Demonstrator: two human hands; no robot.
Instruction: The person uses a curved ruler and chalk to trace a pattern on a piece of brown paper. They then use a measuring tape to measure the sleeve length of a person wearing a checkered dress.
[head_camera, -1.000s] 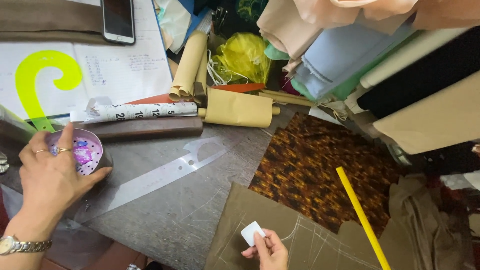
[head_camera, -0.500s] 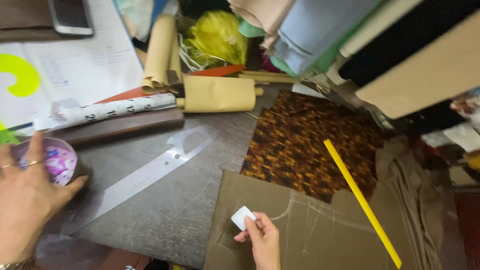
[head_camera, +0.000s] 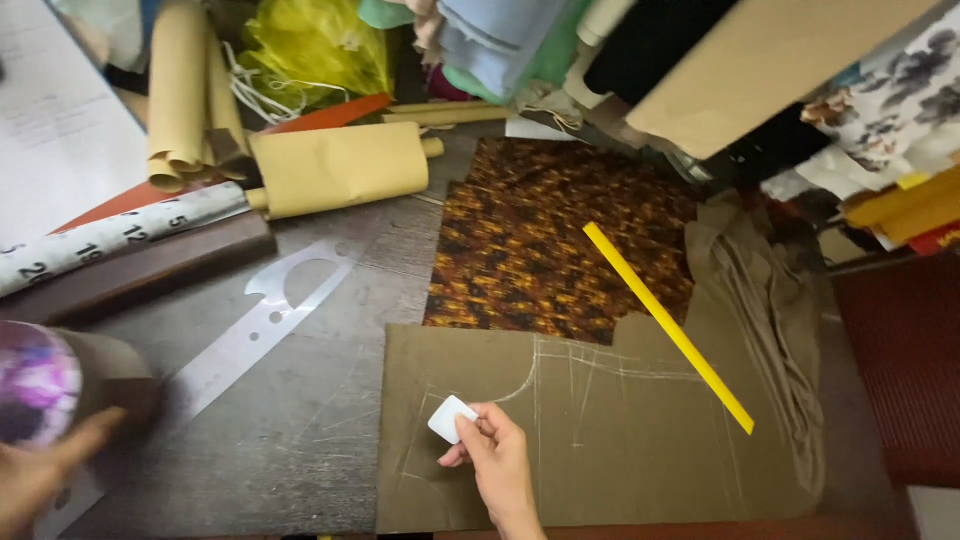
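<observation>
My right hand (head_camera: 497, 466) pinches a small white piece of tailor's chalk (head_camera: 451, 418) and rests on an olive-brown fabric piece (head_camera: 620, 440) marked with curved and straight chalk lines. My left hand (head_camera: 40, 478) is blurred at the lower left edge, its fingers against the side of a round purple-topped container (head_camera: 38, 385). Whether it grips the container is unclear. A yellow ruler (head_camera: 668, 326) lies slanted across the olive fabric and a brown-orange patterned cloth (head_camera: 545, 235).
A clear curved ruler (head_camera: 255, 335) lies on the grey table (head_camera: 330, 430). Behind it are brown paper rolls (head_camera: 340, 168), a white numbered roll (head_camera: 110, 240) on a dark wooden block (head_camera: 150, 275), and a yellow-green bag (head_camera: 310, 45). Folded fabrics (head_camera: 720, 70) are stacked at top right.
The view has swung right and closer to the fabric. My left hand has slipped toward the lower left corner. My right hand keeps the chalk on the olive fabric.
</observation>
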